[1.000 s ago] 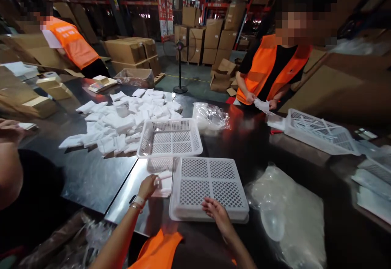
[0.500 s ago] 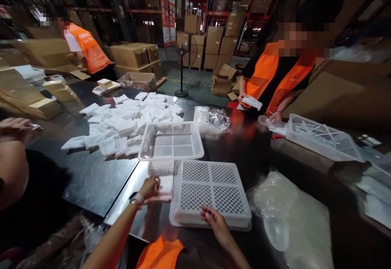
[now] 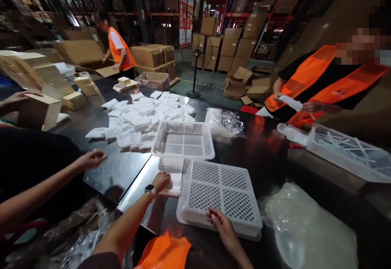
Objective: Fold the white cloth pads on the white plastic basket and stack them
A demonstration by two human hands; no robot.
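My left hand (image 3: 161,181), with a watch at the wrist, lies at the left edge of some flat white sheets (image 3: 174,182) in a small white basket (image 3: 169,164). Its fingers are curled together; whether they pinch a sheet is hidden. Right beside stands an upturned white plastic basket (image 3: 218,193) with a mesh bottom. Over its near edge my right hand (image 3: 220,222) is loosely bent and open, holding nothing I can see. Behind both is an upright white mesh basket (image 3: 183,141) with nothing visible inside.
White packets (image 3: 137,116) form a heap at the back left. A clear plastic bag (image 3: 320,220) lies at right, another bag (image 3: 224,122) behind. Two co-workers flank the table: an outstretched hand (image 3: 91,159) at left, and a vested person (image 3: 320,82) beside a basket of white sticks (image 3: 348,151).
The view has swung left, so things sit further right. My left hand remains by the white sheets, its fingers now lower over them. A co-worker's arm has reached in from the left.
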